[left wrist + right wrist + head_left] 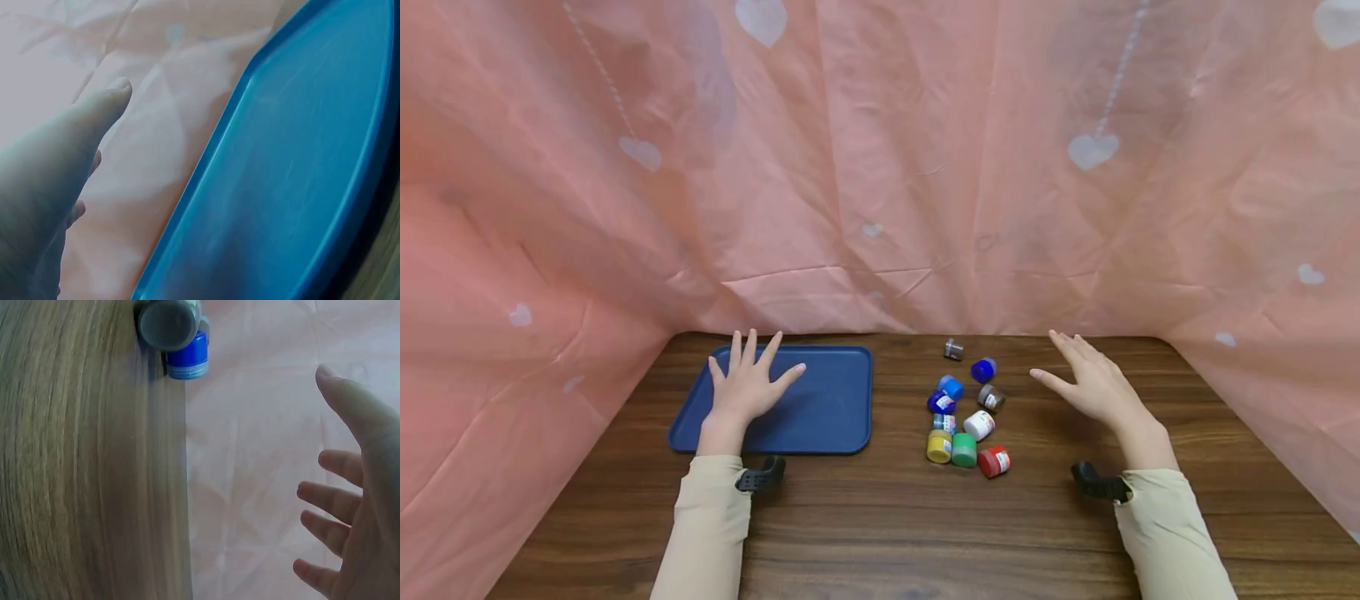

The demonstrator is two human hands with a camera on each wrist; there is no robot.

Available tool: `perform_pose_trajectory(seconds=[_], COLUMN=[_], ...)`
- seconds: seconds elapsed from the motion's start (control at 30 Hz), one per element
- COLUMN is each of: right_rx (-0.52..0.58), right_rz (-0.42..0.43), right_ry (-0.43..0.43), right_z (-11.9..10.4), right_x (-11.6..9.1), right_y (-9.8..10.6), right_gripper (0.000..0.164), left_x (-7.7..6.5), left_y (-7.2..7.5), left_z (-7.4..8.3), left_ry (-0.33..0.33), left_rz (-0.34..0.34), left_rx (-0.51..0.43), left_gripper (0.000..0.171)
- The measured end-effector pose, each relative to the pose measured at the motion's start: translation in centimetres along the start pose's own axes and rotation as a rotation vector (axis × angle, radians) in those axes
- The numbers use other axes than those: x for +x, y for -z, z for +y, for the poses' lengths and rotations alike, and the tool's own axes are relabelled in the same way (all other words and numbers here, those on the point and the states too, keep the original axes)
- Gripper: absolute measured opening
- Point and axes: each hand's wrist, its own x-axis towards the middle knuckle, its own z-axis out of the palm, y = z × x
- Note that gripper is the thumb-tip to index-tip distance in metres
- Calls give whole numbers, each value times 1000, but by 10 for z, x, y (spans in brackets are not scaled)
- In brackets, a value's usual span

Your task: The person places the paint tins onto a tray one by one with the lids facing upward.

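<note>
With its fingers spread, my left hand (743, 390) hovers over the left part of a blue tray (827, 400) and holds nothing. The left wrist view shows its thumb (103, 112) held out beside the tray's rim (212, 144). On the right, my right hand (1101, 387) is raised over the table, fingers extended and holding nothing. Small paint jars lie in a loose group left of it: red (995, 461), green (964, 450), yellow (939, 447), white (979, 425), several blue ones (983, 370) and dark ones (991, 397). Two jars, one dark blue (187, 357), show in the right wrist view.
The wooden table (910, 533) carries the tray at left and the jars near the middle. A pink curtain (910, 192) with pale hearts hangs behind and along both sides. Each wrist wears a black strap, like this one (1097, 483) at the right.
</note>
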Motion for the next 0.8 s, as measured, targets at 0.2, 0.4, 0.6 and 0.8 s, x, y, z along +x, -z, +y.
perform_pose_trajectory(seconds=[0.2, 0.4, 0.6, 0.8], right_rx=[20, -40, -95, -112], right_rz=[31, 120, 173, 196], right_ry=[26, 174, 363, 516], right_z=[-11, -25, -41, -54], right_x=[-7, -18, -31, -43], right_y=[3, -1, -11, -17], right_gripper=[81, 67, 57, 53], left_x=[-9, -19, -28, -41], left_y=[4, 6, 13, 23], left_z=[-19, -37, -59, -87], left_ry=[16, -4, -42, -41], left_rz=[9, 20, -26, -88], left_rx=[-4, -6, 5, 62], left_gripper=[87, 88, 89, 92])
